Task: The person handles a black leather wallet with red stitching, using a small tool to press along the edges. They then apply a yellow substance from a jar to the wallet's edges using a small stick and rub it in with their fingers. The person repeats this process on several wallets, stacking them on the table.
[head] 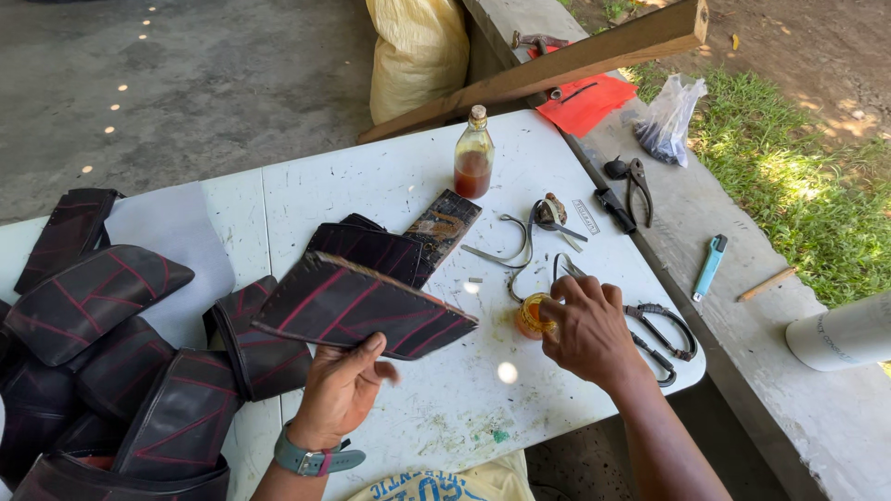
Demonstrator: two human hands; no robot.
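Gripping from below, left hand (342,390) at lower centre, holding flat black rubber pouch with red stitching (362,306) raised off white folding table (445,408), seemingly for working its edge. Closed at centre right, right hand (587,329), fingers around small amber glue pot (533,317) resting on table. Lying just right of it, black-handled scissors (664,334). Stacked at left, similar black pouches (102,353). Standing upper centre, corked glass bottle of brown liquid (473,153).
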